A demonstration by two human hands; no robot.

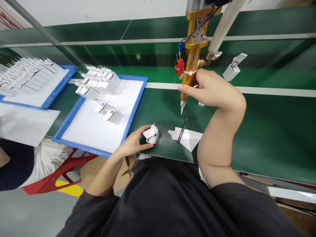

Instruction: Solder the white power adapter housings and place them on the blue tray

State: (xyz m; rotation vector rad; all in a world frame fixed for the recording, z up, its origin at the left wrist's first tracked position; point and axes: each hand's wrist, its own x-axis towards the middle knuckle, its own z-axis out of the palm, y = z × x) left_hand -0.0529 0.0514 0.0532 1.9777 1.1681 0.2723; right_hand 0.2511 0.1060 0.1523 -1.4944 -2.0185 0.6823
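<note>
My left hand (134,141) grips a small white charger housing (151,135) on the green table near the front edge. My right hand (209,89) is wrapped round a hanging gold dispensing tool (191,62), whose tip (182,110) points down a little above the table, to the right of the housing. A black pair of tweezers (181,131) lies on a white paper scrap (189,137) just right of the housing.
A blue-rimmed tray (134,110) with white sheet holds several white housings (98,80) at left. A second blue tray (56,93) with more parts sits further left. One white housing (233,69) lies on the green belt behind. A red stool (54,179) stands below.
</note>
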